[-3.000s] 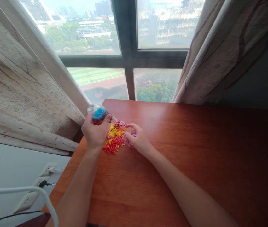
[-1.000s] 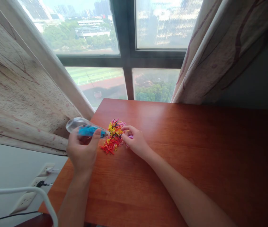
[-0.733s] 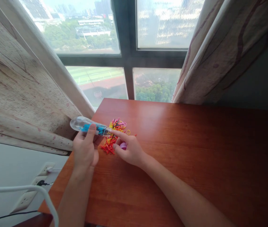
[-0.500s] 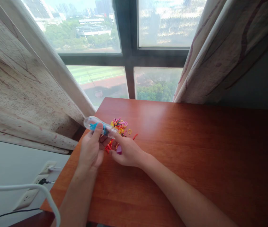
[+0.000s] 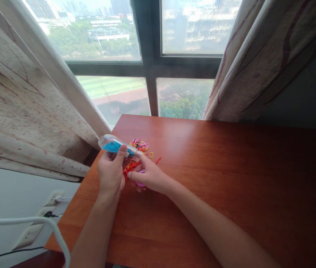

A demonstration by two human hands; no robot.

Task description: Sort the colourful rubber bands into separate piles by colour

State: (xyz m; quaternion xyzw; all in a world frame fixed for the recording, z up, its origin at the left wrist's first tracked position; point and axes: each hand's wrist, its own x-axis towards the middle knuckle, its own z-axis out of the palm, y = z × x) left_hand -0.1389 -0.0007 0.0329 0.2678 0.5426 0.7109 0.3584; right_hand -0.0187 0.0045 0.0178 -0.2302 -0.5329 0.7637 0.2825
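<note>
My left hand (image 5: 112, 171) is wrapped round a clear plastic bottle (image 5: 103, 139), its thumb on top. The bottle tilts, rounded end to the far left and narrow end towards my right hand (image 5: 152, 175). Inside lies a mass of thin blue bands (image 5: 112, 146). My right index finger is at the narrow end; whether it is inside the mouth I cannot tell. The other right fingers curl round a purple round cap-like piece (image 5: 140, 179). Red and orange rubber bands (image 5: 131, 167) lie between and below my hands. Behind the bottle is a pile of mixed-colour bands (image 5: 142, 145).
A single yellow band (image 5: 151, 155) and a red one (image 5: 158, 160) lie right of the pile on the brown wooden table (image 5: 216, 178). Curtains (image 5: 49, 100) flank the window behind. A white tube (image 5: 52, 225) and wall sockets (image 5: 32, 234) are at the lower left.
The blue bands have spread further along inside the bottle towards its rounded end. My right fingers have shifted, showing more of the purple piece and the red bands.
</note>
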